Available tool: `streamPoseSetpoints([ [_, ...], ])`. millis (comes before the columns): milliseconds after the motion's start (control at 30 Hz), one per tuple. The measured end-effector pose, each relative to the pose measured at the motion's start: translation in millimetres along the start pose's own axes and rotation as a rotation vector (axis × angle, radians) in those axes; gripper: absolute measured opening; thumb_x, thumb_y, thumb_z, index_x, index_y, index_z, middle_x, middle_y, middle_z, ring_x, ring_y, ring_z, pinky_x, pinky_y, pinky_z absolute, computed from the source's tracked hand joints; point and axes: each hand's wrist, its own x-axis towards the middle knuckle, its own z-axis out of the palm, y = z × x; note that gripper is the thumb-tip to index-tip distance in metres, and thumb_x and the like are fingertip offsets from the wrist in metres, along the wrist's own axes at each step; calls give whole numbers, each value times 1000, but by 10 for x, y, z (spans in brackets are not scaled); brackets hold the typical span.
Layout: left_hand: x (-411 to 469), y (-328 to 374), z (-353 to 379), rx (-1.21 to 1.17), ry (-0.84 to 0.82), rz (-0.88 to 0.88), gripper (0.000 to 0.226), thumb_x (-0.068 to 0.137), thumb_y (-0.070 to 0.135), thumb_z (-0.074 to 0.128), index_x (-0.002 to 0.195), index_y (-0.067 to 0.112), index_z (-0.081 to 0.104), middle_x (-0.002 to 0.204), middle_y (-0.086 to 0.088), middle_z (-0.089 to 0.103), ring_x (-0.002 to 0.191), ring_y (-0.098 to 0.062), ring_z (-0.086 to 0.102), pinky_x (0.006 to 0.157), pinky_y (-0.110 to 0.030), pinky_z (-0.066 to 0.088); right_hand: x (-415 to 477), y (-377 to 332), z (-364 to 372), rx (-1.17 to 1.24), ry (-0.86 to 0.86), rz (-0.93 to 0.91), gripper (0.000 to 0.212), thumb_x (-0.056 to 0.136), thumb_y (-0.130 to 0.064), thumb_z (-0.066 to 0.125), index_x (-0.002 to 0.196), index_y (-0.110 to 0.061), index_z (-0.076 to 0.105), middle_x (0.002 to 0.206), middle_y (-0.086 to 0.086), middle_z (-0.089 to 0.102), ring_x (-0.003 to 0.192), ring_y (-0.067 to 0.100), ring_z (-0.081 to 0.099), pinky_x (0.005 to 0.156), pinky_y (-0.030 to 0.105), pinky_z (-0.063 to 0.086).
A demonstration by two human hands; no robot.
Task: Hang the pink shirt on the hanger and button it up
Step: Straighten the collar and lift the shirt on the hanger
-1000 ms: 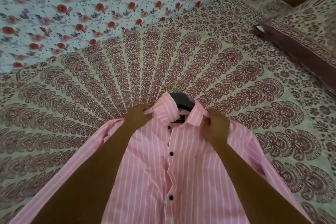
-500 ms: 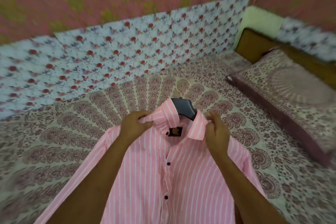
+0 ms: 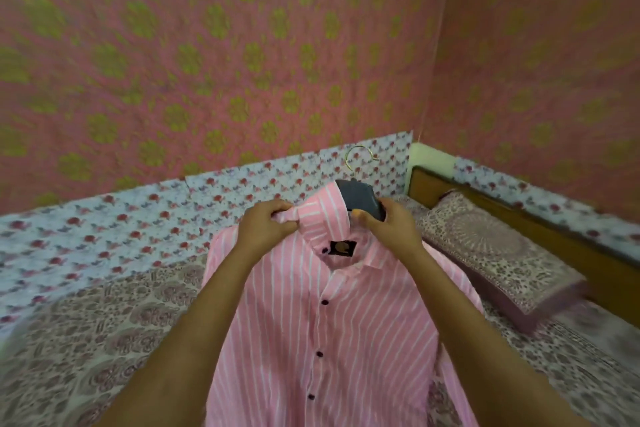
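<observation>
Above the patterned bed [image 3: 104, 340], the pink striped shirt [image 3: 346, 322] hangs in the air on its black hanger [image 3: 360, 196], with the left hand [image 3: 268, 230] pinching the collar's left side and the right hand [image 3: 391, 229] curled round the hanger's body. The collar is open and the hanger sits skewed toward the right, so a tug from the left pinch could drag that shoulder off the hanger. Half a second ago the right hand pinched the collar too and the shirt was lower, nearer the bed.
</observation>
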Motion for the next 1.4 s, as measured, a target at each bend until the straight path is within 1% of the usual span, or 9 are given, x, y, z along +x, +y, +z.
streamPoseSetpoints([
  [233,-378,603,-614,-134,-81,105,41,76,22,76,114,14,64,112,4,60,102,-14,56,87,-33,45,-413,-812,-627,-108,180,-127,38,82,-43,64,107,-15,60,83,-4,57,76,16,52,54,25,33],
  [400,-484,909,-992,-236,-187,167,34,77,32,73,111,26,68,113,5,67,107,-14,61,93,-37,48,-506,-1177,-1019,-132,232,-189,41,78,-43,68,107,-16,61,86,-3,61,84,22,61,70,36,48],
  [567,-528,1180,-1069,-324,-160,226,23,77,21,74,98,27,70,104,6,69,98,-10,64,92,-40,51,-578,-1370,-1269,-184,280,-241,40,79,-45,67,106,-17,60,96,2,68,89,24,62,77,40,49],
  [667,-551,1252,-1060,-298,-161,244,26,68,32,74,94,29,71,102,7,71,97,-11,65,89,-36,52,-595,-1333,-1318,-159,282,-232,37,78,-45,67,104,-19,60,91,-1,66,86,21,62,73,34,45],
  [833,-622,1235,-997,-151,-276,263,23,82,39,65,95,20,67,85,6,66,69,0,60,61,-23,42,-628,-1110,-1274,-140,245,-200,37,79,-45,66,103,-17,61,88,-1,65,86,23,62,75,42,50],
  [933,-644,1175,-972,-77,-292,284,45,71,60,56,94,23,67,89,2,67,78,-12,59,67,-31,41,-639,-1004,-1212,-148,253,-181,38,80,-49,63,101,-18,61,86,1,65,87,27,61,74,45,50],
  [1133,-685,1162,-1036,-21,-296,287,35,72,59,59,86,28,63,72,18,58,64,-2,51,62,-23,38,-635,-1048,-1123,-218,291,-196,29,83,-46,61,95,-21,63,77,0,62,81,26,60,63,35,41],
  [1300,-646,1227,-1183,122,-275,352,53,66,70,49,90,24,61,85,0,64,75,-19,60,66,-35,44,-614,-1306,-1189,-396,278,-173,44,84,-57,53,77,-14,58,68,3,55,67,27,54,51,28,29],
  [1400,-553,1259,-1269,146,-342,324,71,68,71,45,100,10,64,101,-19,67,93,-33,64,80,-45,50,-572,-1415,-1221,-489,232,-106,50,83,-61,50,76,-12,57,73,6,56,71,27,54,58,29,31],
])
